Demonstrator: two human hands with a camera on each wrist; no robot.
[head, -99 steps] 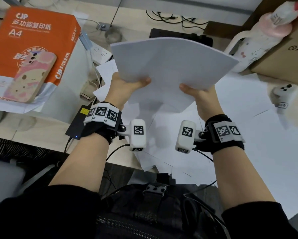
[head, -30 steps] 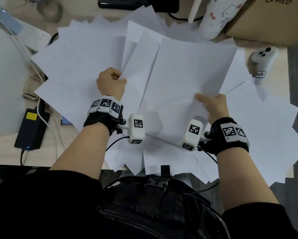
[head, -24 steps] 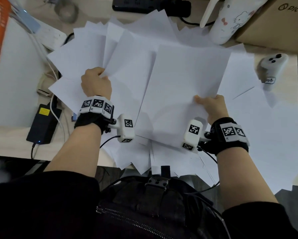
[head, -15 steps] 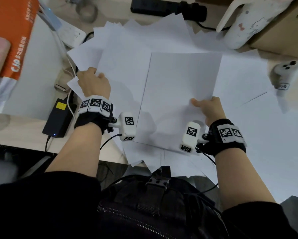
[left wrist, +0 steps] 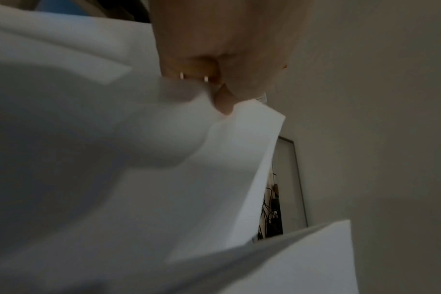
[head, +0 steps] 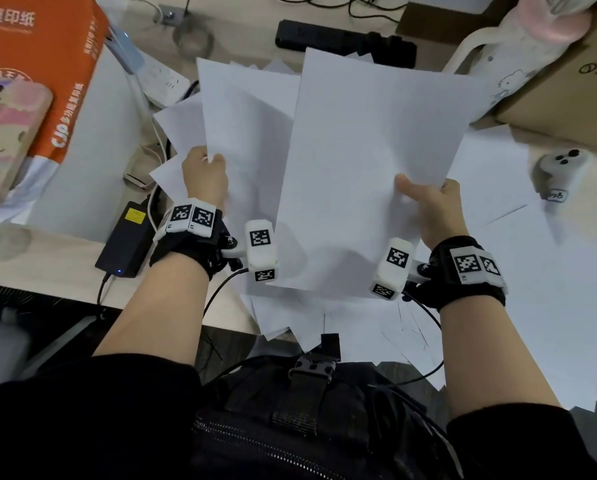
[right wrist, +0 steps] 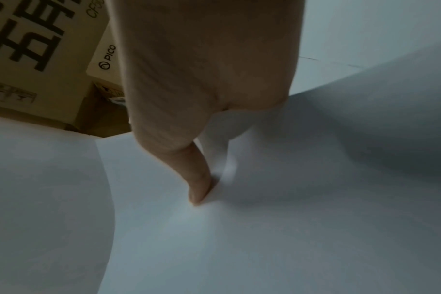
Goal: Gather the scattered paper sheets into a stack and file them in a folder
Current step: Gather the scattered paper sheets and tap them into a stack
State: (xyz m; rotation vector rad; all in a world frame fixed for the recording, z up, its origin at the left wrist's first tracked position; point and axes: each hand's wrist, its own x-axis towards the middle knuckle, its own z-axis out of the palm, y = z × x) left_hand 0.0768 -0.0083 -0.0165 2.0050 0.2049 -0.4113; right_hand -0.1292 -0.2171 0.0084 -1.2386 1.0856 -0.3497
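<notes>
Paper everywhere on the desk. Right hand pinches a white stack at its right edge: thumb on top, pointing toward 9 o'clock, other fingers hidden beneath. The right wrist view shows the thumb pressed into the top sheet, which dimples around the tip. The stack stands lifted and tilted, its far edge toward 12 o'clock, near edge by the wrist cameras.

Left hand grips a second bunch of sheets at 9 o'clock of the stack, fingers curled over the left edge of the bunch. In the left wrist view the hand is closed on paper, one fingertip showing at the crumpled edge; the picture is blurred, so the number of sheets is unclear. The two bunches overlap along the middle.

Loose sheets cover the desk below and toward 3–5 o'clock, some hanging over the near edge. No folder can be made out.

Surroundings: orange A4 ream at 10 o'clock with a pink phone on top; black power adapter just left of the left wrist; black power strip at 12 o'clock; cardboard box and white bottle at 1–2 o'clock; white controller at 3 o'clock.
</notes>
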